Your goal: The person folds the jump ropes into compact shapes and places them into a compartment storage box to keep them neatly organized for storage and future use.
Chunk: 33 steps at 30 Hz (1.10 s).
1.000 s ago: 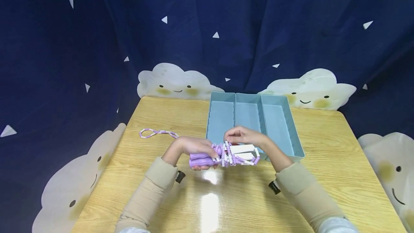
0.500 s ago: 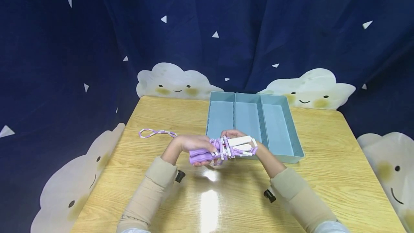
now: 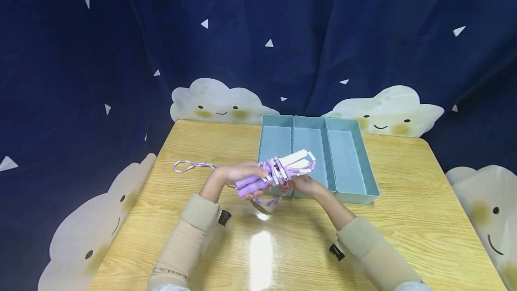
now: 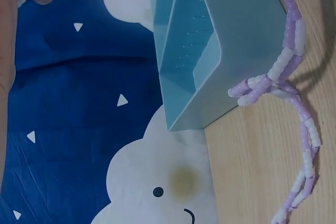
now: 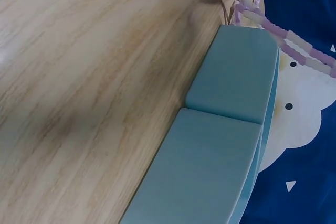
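A jump rope (image 3: 278,170) of purple and white beads is wound around its two handles, which have wavy purple grips and white ends. My left hand (image 3: 241,172) holds the bundle by the purple grips, tilted up to the right above the table. Beneath the bundle, my right hand (image 3: 304,185) holds the rope, its fingertips partly hidden. A strand sags below between both hands. The rope's free end lies on the table at left in a twisted loop. In the left wrist view, the beaded rope (image 4: 291,30) hangs down and trails over the wood.
A blue tray (image 3: 372,187) with three long compartments stands behind the hands, at the right of the wooden table (image 3: 408,201). A dark blue curtain (image 3: 242,3) with white triangles and clouds hangs behind the table.
My right hand has gone from above the bundle to underneath it, taking the rope along. The bundle's white ends have tilted upward, and a strand now hangs below.
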Each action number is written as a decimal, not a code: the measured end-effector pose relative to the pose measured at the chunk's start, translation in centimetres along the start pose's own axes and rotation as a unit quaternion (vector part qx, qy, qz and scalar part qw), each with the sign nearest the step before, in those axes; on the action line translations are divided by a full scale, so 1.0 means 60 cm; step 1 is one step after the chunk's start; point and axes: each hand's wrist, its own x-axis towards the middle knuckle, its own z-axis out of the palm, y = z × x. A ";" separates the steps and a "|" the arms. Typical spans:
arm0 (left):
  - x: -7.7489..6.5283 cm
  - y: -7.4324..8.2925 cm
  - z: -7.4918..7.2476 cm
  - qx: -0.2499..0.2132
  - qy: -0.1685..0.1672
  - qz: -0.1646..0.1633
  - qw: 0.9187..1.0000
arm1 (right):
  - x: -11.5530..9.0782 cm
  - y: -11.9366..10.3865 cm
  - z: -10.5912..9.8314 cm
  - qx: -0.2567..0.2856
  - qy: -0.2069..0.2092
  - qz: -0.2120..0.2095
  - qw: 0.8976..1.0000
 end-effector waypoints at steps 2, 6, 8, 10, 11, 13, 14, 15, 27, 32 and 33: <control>-0.001 -0.001 -0.003 -0.007 0.011 0.000 1.000 | -0.003 -0.025 0.016 0.006 -0.007 -0.014 1.000; -0.004 -0.002 -0.008 -0.023 0.030 0.006 0.999 | -0.003 -0.012 0.012 0.034 -0.015 -0.049 0.998; -0.006 -0.001 -0.010 -0.020 0.045 0.009 0.999 | -0.004 -0.011 0.013 0.030 -0.001 -0.043 0.999; -0.008 -0.001 -0.013 -0.013 0.058 0.011 0.998 | -0.006 -0.009 0.013 0.023 0.013 -0.032 0.999; -0.008 -0.001 -0.015 -0.010 0.063 0.012 0.998 | -0.007 -0.008 0.013 0.021 0.017 -0.027 0.999; -0.008 -0.003 -0.019 -0.007 0.073 0.016 0.997 | -0.009 -0.006 0.014 0.019 0.028 -0.015 0.999; -0.008 -0.003 -0.021 -0.009 0.078 0.018 0.997 | -0.010 -0.005 0.014 0.018 0.030 -0.013 0.999; -0.009 -0.004 -0.023 -0.014 0.083 0.021 0.996 | -0.011 -0.004 0.014 0.017 0.032 -0.011 0.999; -0.015 -0.013 -0.042 -0.039 0.112 0.054 0.991 | -0.015 0.001 0.017 0.017 0.047 0.004 0.999; -0.014 -0.017 -0.044 -0.041 0.126 0.058 0.990 | -0.014 0.002 0.018 0.017 0.032 -0.006 0.999; -0.015 -0.017 -0.044 -0.041 0.128 0.058 0.989 | -0.014 0.002 0.018 0.016 0.031 -0.007 0.999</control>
